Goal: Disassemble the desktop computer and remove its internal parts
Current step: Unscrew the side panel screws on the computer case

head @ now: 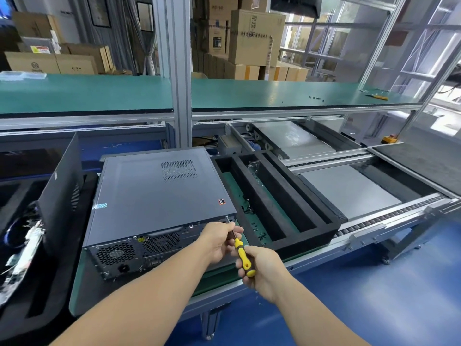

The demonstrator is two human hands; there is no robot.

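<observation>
The scene is bright and evenly lit. Daylight comes from the windows [424, 58] at the upper right, where the panes are overexposed and almost white. The grey panels [294, 138] on the conveyor and the green shelf [274, 93] show soft glare. Shadows are weak; the left side, near the black foam [37, 270], is darker. The wide-angle lens bends straight frame posts [179, 71] and rails near the edges. The centre is sharp, but the cartons [254, 36] behind and the far corners look soft and a little blurred.
</observation>
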